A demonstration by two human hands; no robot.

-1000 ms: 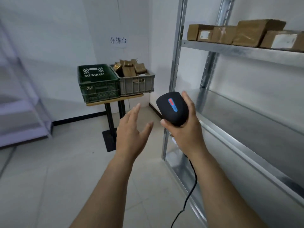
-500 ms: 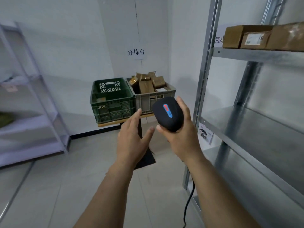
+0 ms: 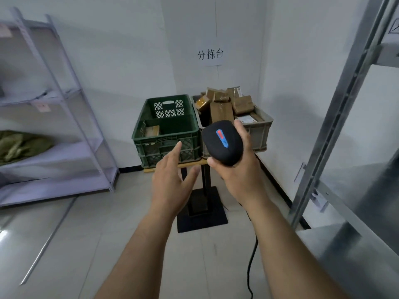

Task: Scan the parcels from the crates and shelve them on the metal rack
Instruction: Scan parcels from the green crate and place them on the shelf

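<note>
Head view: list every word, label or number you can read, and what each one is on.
"分拣台": paper sign on the back wall.
Barcode scanner: print on its red-and-blue button, too small to read.
White label on a parcel in the grey crate: blurred.
Pink tags on the lilac shelving: blurred.
Sticker on the metal rack: unreadable.

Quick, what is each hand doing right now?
Left hand: open, fingers straight, holding nothing.
Right hand: closed around the black scanner.
</note>
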